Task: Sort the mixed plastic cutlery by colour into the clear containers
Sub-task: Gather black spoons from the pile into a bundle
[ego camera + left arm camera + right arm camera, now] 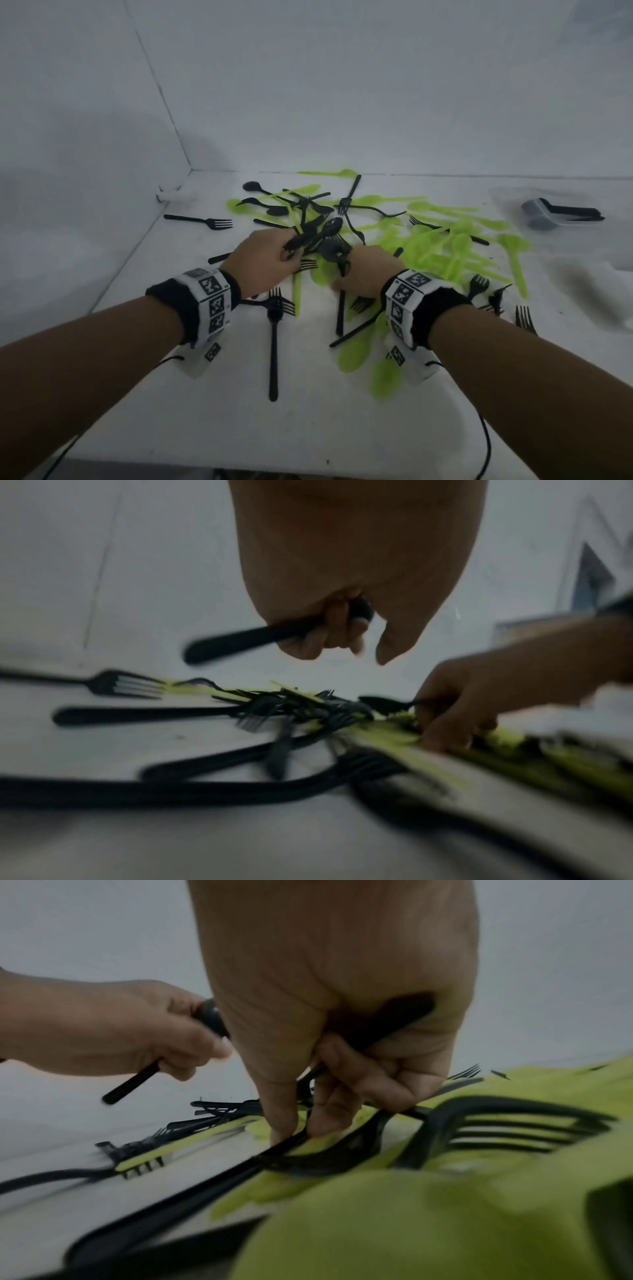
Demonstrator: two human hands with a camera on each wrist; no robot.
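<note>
On the white table [212,404] lies a mixed heap of thin, glossy black plastic cutlery [308,209] and lime-green plastic cutlery [445,240], handles pointing every way. The left hand [263,260] is curled round a bundle of black plastic spoons and forks [318,233], their long axes running up and to the right, bowls away from the person (one rounded handle end sticks out below the fist in the left wrist view). The right hand [366,274] pinches a black plastic fork handle [284,1146] between thumb and forefinger, low against the green pieces, another black handle tucked in its palm. A clear plastic container [548,216] lies at the far right, black pieces inside, well apart from the heap.
</note>
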